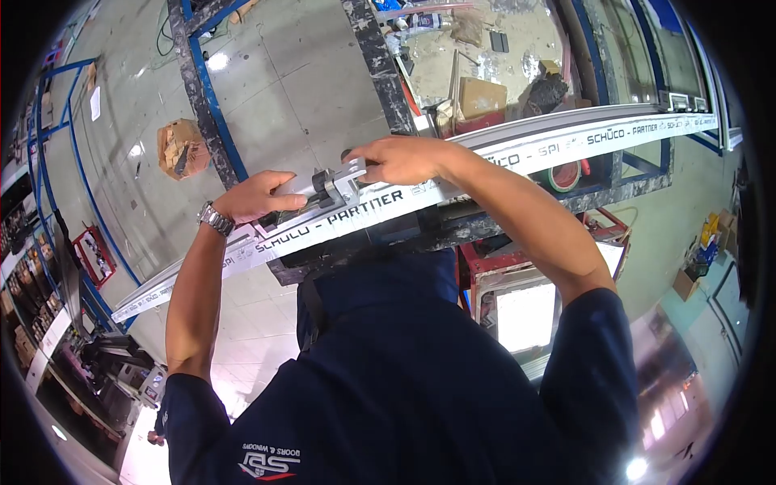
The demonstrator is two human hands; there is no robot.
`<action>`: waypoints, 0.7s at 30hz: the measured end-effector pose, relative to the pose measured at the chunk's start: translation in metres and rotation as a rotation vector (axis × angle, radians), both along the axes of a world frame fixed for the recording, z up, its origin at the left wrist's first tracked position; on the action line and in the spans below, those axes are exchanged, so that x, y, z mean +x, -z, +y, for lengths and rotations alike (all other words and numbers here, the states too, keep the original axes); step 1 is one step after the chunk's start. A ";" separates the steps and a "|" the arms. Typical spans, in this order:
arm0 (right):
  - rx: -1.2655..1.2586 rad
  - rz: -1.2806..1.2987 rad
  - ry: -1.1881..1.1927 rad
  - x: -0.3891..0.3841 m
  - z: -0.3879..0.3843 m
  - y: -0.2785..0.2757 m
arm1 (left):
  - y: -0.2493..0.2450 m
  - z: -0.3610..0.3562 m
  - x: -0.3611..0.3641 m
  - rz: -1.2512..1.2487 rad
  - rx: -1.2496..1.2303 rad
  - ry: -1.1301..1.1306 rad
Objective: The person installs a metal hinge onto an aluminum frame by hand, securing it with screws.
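A long aluminium profile (501, 164) with printed white protective film lies across the frame in front of me. On it, near the middle, sits a silver metal fitting (347, 184) with black parts. My left hand (257, 196), with a watch at the wrist, is closed around the fitting's left end, thumb along its top; its other fingers are mostly hidden. At the fitting's right end my right hand (402, 159) grips with bent fingers, their tips partly hidden behind the metal.
Paint-spattered blue frame bars (208, 89) support the profile. On a board beyond lie a cardboard piece (482, 97) and several tools. A tape roll (564, 176) sits under the profile at the right. A cut cardboard box (183, 149) stands on the floor, left.
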State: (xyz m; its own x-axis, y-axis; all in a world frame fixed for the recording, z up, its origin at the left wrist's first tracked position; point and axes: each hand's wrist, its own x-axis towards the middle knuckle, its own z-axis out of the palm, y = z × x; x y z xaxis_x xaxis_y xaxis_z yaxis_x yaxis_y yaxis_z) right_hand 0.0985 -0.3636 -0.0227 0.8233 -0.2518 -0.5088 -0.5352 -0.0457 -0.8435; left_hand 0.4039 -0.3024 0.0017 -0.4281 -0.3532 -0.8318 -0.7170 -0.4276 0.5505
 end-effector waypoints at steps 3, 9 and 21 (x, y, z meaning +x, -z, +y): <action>-0.022 0.005 -0.036 0.004 0.001 0.001 | -0.006 0.006 -0.005 0.096 -0.144 -0.031; -0.159 -0.057 -0.053 0.001 0.003 -0.001 | -0.001 -0.009 0.001 -0.113 0.009 0.210; -0.287 -0.066 -0.013 0.040 0.013 -0.052 | -0.013 0.007 0.012 0.062 -0.007 0.008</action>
State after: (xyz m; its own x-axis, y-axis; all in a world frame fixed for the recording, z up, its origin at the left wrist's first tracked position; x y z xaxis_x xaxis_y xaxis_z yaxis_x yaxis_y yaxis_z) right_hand 0.1381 -0.3509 0.0291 0.8563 -0.3665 -0.3640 -0.4777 -0.2938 -0.8280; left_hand 0.4164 -0.2954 0.0145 -0.4813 -0.3550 -0.8014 -0.6851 -0.4180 0.5966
